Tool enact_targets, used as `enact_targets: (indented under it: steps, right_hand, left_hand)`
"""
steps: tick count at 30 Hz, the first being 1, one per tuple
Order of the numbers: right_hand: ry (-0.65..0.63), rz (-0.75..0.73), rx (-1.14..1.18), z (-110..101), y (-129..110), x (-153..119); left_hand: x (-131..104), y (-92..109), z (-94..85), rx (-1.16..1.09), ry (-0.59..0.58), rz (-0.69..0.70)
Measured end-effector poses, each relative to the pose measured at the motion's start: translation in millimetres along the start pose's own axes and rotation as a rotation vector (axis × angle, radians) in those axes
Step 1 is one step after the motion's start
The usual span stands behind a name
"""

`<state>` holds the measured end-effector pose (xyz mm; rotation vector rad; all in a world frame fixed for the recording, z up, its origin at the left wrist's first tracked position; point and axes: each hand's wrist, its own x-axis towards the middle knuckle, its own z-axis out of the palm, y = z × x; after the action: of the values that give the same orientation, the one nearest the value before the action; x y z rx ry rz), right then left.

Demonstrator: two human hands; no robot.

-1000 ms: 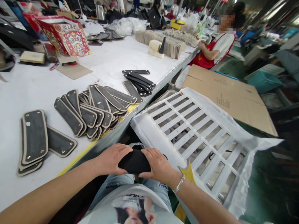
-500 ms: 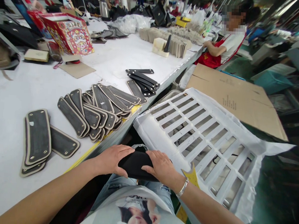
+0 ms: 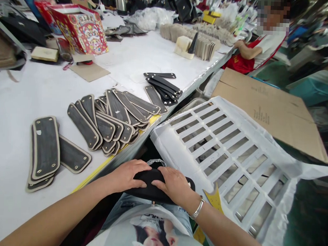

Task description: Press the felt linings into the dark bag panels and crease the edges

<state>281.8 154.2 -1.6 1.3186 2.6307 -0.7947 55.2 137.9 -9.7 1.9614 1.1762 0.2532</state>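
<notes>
Over my lap I hold a black rounded strip [image 3: 148, 180], like the strips on the table. My left hand [image 3: 130, 176] closes on its left part, thumb on top. Nearer its right end, my right hand [image 3: 174, 183] grips it with the thumb pressed on the upper face. The strip's underside and my fingertips beneath it are hidden. To the left on the table lies a pile of dark grey strips with beige edges and small metal studs [image 3: 118, 106]. A smaller stack of the same strips [image 3: 46, 147] sits closer to me. Black strips [image 3: 164, 86] lie beyond the pile.
A white slatted plastic rack [image 3: 220, 140] stands right of my lap, beside the table edge. Behind it leans a cardboard sheet [image 3: 270, 106]. A red patterned box [image 3: 86, 30] and a cream block [image 3: 183, 47] stand on the white table [image 3: 128, 59]. A co-worker [image 3: 254, 50] sits at the far right.
My left hand's thumb has moved inward over the strip, and more of the strip's right end shows beyond my right hand. The whole view has shifted slightly.
</notes>
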Motion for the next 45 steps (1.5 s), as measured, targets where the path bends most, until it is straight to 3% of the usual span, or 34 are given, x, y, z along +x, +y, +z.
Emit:
enact_targets:
  steps: [8, 19, 26, 31, 36, 39, 45]
  right_hand:
    - [-0.001, 0.055, 0.034, -2.0, -3.1, 14.0]
    - [0.040, 0.007, 0.033, 0.6, -0.4, 20.1]
    - [-0.139, -0.078, -0.036, -26.2, 43.4, -8.0]
    - [-0.191, 0.006, 0.215, -38.9, 73.6, -35.5]
    - [-0.125, 0.077, 0.722, -14.2, 92.6, -61.2]
    - [0.031, 0.092, 0.868, 7.7, 98.1, -80.6]
    - [0.231, 0.130, 0.907, 31.2, 90.3, -88.2]
  left_hand:
    - [2.6, -3.3, 2.4, -0.158, 0.093, -0.162]
    - [7.1, -5.7, 6.1, -0.294, 0.155, -0.134]
    - [6.3, -6.8, 10.0, -0.287, 0.134, -0.155]
    - [8.7, -7.4, 11.2, -0.275, 0.139, -0.183]
    - [-17.5, -12.9, 11.9, -0.685, 0.050, -0.240]
    - [-40.5, -21.4, 20.1, -0.899, 0.133, -0.260]
    - [-49.4, -28.6, 36.6, -0.809, 0.290, -0.268]
